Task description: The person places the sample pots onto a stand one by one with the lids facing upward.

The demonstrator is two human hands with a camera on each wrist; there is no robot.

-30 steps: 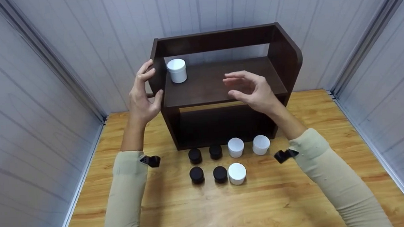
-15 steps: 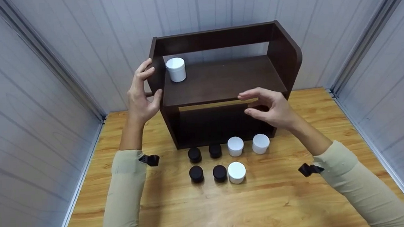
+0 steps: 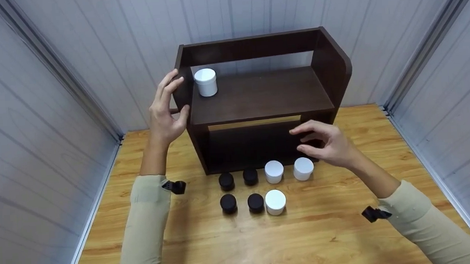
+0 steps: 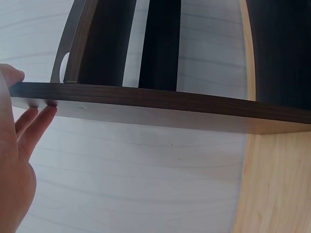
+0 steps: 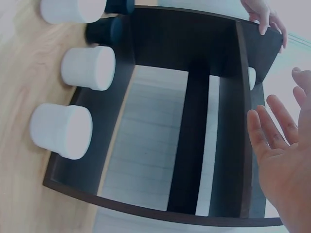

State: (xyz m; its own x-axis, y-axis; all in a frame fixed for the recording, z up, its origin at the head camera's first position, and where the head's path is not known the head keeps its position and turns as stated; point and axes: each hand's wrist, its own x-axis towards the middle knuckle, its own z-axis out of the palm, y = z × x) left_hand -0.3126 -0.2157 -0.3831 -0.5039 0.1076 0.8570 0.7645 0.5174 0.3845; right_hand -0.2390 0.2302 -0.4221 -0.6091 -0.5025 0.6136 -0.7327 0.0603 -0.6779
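Observation:
My left hand point(image 3: 165, 117) holds the left side panel of the dark brown wooden shelf point(image 3: 261, 93), its fingers and thumb on either side of the board's edge in the left wrist view. Holding nothing, my right hand point(image 3: 330, 143) hovers before the shelf's right side, fingers bent and thumb apart. Just below and left of it stands a white lidded jar point(image 3: 303, 169). Another white jar point(image 3: 274, 171) is to its left, and a third white jar point(image 3: 275, 202) sits nearer me. On the upper board, at the left end, is a white jar point(image 3: 206, 82).
Black jars stand in two rows left of the white ones, among them a black jar point(image 3: 226, 181) near the shelf and a black jar point(image 3: 228, 203) closer to me. The wood-grain table point(image 3: 303, 240) is bounded by pale panel walls point(image 3: 52, 116).
My right hand has moved down and to the right, from over the upper board to near the right white jar. My left hand stays on the side panel, and the jars have not moved.

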